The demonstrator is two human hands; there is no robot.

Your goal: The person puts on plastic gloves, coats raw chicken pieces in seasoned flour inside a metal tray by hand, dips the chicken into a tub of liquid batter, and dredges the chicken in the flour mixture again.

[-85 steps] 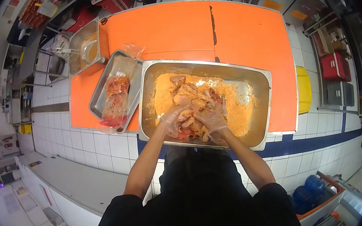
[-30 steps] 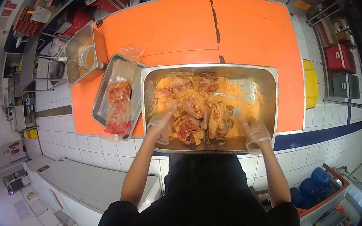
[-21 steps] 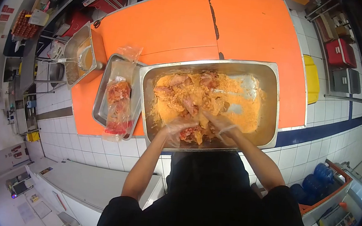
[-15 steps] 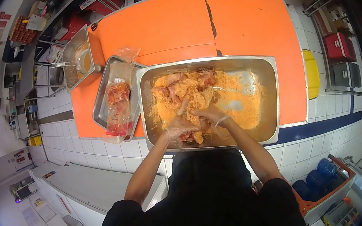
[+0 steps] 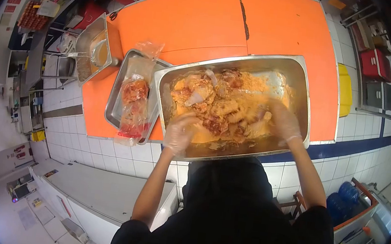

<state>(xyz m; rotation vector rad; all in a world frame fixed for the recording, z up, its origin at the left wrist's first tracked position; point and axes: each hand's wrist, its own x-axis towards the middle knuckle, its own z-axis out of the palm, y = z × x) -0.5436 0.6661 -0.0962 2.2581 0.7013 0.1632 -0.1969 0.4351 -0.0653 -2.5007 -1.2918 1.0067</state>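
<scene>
A deep steel pan (image 5: 237,58) holds orange-yellow coating and several pieces of raw meat (image 5: 202,94), partly covered in it. My left hand (image 5: 180,132), in a clear plastic glove, is at the pan's near left side, fingers apart beside the meat. My right hand (image 5: 283,120), also gloved, is over the right part of the pan; motion smears its fingers and I cannot tell whether they touch anything. Left of the pan, a shallow steel tray (image 5: 117,101) carries a clear plastic bag (image 5: 135,91) with red meat inside.
An orange table (image 5: 192,20) lies under the pan and tray. At its left edge stands a deep steel container (image 5: 84,44) with a yellowish liquid and a handled strainer or ladle. A yellow object (image 5: 343,90) is beyond the right edge. A white freezer (image 5: 101,188) stands behind on the left.
My hands were together over the meat near the pan's front; they have parted to the left and right sides. The meat pieces lie differently and look more spread. The pan is slightly tilted in view.
</scene>
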